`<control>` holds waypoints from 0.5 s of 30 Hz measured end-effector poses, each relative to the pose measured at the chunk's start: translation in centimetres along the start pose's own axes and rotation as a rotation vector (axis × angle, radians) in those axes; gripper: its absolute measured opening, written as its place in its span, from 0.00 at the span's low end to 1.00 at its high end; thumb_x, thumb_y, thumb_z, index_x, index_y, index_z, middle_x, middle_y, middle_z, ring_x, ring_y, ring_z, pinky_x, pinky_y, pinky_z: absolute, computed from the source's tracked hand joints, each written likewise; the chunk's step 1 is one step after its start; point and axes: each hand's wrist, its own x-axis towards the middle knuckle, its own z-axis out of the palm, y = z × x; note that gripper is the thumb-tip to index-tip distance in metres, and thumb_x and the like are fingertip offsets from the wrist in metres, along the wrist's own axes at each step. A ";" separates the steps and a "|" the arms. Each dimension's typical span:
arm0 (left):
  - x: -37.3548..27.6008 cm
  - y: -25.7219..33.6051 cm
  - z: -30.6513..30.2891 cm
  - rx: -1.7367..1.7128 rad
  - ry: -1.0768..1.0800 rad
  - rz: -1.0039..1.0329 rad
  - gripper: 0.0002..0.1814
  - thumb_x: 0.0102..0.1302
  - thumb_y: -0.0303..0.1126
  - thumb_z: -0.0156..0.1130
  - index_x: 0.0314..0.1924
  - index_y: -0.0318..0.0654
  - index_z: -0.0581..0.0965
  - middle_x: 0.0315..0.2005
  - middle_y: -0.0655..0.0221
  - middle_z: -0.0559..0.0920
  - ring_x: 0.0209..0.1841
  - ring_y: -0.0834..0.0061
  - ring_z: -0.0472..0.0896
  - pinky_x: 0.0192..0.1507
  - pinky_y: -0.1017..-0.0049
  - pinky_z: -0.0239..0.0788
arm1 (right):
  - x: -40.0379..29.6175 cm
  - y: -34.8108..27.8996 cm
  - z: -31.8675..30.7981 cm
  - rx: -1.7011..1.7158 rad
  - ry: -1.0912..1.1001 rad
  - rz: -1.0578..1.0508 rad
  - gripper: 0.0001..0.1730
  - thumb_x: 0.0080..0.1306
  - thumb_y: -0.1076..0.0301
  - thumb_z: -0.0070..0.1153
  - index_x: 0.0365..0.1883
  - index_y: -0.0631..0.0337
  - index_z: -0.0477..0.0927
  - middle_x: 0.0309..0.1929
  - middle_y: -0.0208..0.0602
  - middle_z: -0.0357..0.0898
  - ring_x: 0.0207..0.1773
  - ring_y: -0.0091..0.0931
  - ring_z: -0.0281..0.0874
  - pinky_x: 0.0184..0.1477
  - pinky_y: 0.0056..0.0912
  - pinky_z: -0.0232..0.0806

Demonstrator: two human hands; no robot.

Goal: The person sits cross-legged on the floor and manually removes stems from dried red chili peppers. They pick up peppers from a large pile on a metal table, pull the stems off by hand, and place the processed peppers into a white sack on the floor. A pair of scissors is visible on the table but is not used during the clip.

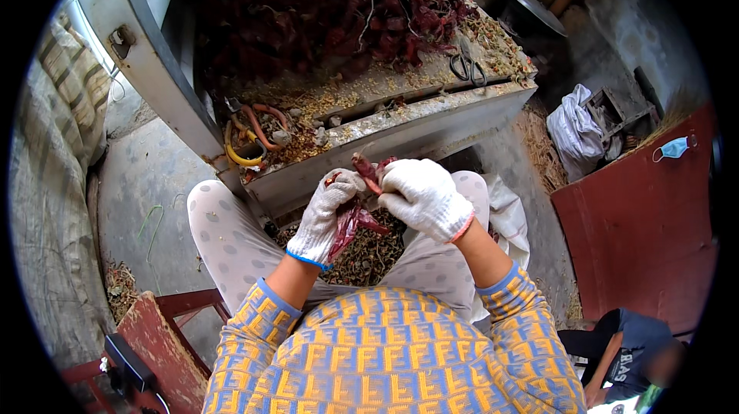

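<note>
My left hand (320, 215), in a white knit glove with a blue cuff, grips dark red dried chili peppers (348, 226) that hang below the fingers toward the wrist. Close beside it, my right hand (424, 197), gloved in white with a pink cuff, pinches another dried chili pepper (365, 170) whose stem end points up. Both hands are held above my lap. Beneath them, a heap of dry stems and scraps (369, 255) lies between my knees. A large heap of dried red chilies (312, 21) covers the metal-edged bench ahead.
Black-handled scissors (469, 70) lie on the bench among scattered seeds. Yellow and orange tubing (245, 145) sits at its left corner, beside a metal post (156, 56). A white sack (511, 212) is by my right knee. Behind on the right is another person (623, 350).
</note>
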 end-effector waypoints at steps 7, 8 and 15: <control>0.2 -0.6 -0.3 -0.042 0.053 0.014 0.06 0.64 0.21 0.60 0.41 0.35 0.76 0.35 0.71 0.80 0.38 0.80 0.79 0.48 0.78 0.73 | -0.4 0.2 1.6 0.502 0.094 0.257 0.12 0.61 0.73 0.64 0.44 0.62 0.80 0.37 0.41 0.81 0.39 0.36 0.82 0.45 0.32 0.74; 0.1 -0.5 0.1 -0.061 0.065 0.001 0.06 0.64 0.21 0.60 0.41 0.35 0.76 0.35 0.71 0.80 0.38 0.81 0.79 0.48 0.78 0.74 | -0.5 0.1 1.6 0.460 0.127 0.248 0.15 0.61 0.73 0.64 0.47 0.62 0.80 0.37 0.41 0.82 0.39 0.34 0.83 0.45 0.32 0.75; 0.4 -1.7 -2.2 -0.078 0.066 -0.050 0.09 0.67 0.22 0.57 0.46 0.37 0.73 0.38 0.71 0.78 0.42 0.76 0.81 0.50 0.68 0.79 | -0.4 1.0 2.5 0.333 0.165 0.143 0.19 0.63 0.68 0.62 0.54 0.60 0.81 0.44 0.47 0.83 0.45 0.38 0.84 0.45 0.35 0.76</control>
